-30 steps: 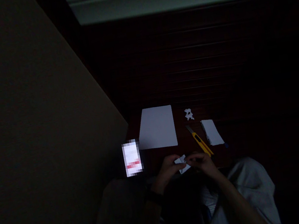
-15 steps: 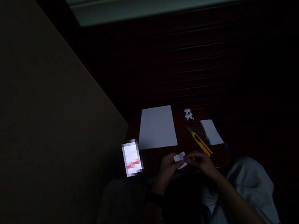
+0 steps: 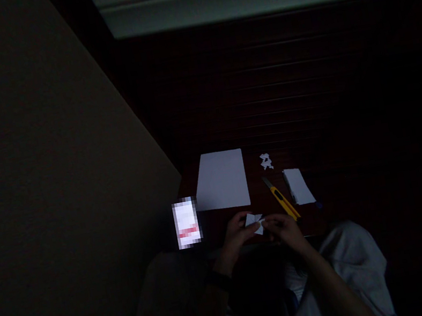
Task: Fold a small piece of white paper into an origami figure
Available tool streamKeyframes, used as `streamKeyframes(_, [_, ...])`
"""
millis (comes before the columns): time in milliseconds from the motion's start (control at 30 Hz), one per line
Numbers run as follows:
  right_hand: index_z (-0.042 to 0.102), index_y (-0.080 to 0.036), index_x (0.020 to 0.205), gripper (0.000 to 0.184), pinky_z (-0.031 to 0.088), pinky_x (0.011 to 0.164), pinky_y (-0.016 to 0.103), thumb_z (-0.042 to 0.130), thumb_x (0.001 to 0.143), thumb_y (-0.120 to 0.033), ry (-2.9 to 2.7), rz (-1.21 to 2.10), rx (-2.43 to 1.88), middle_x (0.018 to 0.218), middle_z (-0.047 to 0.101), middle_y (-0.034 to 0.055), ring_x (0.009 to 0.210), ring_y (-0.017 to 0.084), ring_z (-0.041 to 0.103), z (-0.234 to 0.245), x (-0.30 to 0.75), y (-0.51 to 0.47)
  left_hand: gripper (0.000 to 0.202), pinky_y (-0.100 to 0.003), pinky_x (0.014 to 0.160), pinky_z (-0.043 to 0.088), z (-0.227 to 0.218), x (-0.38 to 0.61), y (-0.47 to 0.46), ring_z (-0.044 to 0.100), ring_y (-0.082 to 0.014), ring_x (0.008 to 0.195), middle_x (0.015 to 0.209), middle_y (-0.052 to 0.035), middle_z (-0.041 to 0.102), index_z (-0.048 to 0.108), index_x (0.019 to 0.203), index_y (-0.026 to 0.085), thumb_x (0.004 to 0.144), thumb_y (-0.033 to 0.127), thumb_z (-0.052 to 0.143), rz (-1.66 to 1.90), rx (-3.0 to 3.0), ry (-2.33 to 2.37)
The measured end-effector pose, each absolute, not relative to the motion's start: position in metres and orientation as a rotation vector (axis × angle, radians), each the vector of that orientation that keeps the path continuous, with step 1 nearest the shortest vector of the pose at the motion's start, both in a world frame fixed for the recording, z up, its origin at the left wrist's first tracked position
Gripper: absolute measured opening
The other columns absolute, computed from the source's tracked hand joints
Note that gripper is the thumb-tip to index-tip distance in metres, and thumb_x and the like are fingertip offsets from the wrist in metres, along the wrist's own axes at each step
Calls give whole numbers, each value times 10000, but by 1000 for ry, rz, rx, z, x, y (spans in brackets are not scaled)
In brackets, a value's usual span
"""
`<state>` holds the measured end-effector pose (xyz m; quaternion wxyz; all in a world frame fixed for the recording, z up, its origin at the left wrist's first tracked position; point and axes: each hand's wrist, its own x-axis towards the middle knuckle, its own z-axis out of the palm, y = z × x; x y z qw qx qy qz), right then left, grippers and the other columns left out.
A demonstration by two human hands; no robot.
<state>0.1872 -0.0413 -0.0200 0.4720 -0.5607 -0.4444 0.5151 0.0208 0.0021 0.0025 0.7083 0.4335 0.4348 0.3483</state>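
Between my hands, over the near edge of the dark table, is a small folded piece of white paper (image 3: pixel 251 219) with angled flaps. My left hand (image 3: pixel 236 236) grips its left side, thumb on top. On the right side, the fingers of my right hand (image 3: pixel 283 227) pinch a flap of the same paper. Just beyond my right hand lies a yellow utility knife (image 3: pixel 282 202), its blade pointing away from me. The light is dim, so the finer folds are hard to make out.
A large white sheet (image 3: pixel 222 180) lies flat at the table's left. Small folded paper pieces (image 3: pixel 266 161) sit near the far edge. A stack of white paper (image 3: pixel 299 186) is at the right. A bright blurred screen (image 3: pixel 186 223) glows at the left, near the wall (image 3: pixel 71 150).
The folded paper has turned and tilted in my fingers, and its flaps now spread into angled points. Both hands have shifted only slightly; the things on the table are unmoved.
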Motion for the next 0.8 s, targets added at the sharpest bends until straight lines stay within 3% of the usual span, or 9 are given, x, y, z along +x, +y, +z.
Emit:
streamKeyframes(267, [622, -145, 926, 345, 304, 284, 160, 586, 731, -427, -1097, 1281, -1353, 467, 548, -29, 314, 69, 405, -18, 186, -42, 630, -344, 700, 506, 4, 22, 1, 630, -227, 797, 918, -111, 648, 470, 1149, 137, 590, 259, 735, 788, 974, 916])
streamKeyframes(500, [631, -156, 977, 395, 343, 287, 158, 621, 693, -430, -1067, 1333, -1324, 624, 626, 19, 380, 83, 483, -10, 186, -43, 494, -336, 704, 505, 6, 21, 0, 633, -223, 784, 893, -107, 655, 541, 1029, 117, 599, 275, 725, 764, 987, 905])
streamKeyframes(800, [637, -148, 980, 411, 385, 327, 168, 601, 702, -449, -1083, 1353, -1323, 650, 636, 36, 414, 90, 512, -9, 186, -43, 444, -296, 654, 493, 1, 24, 2, 629, -211, 751, 849, -100, 662, 574, 959, 105, 587, 289, 732, 767, 1035, 966])
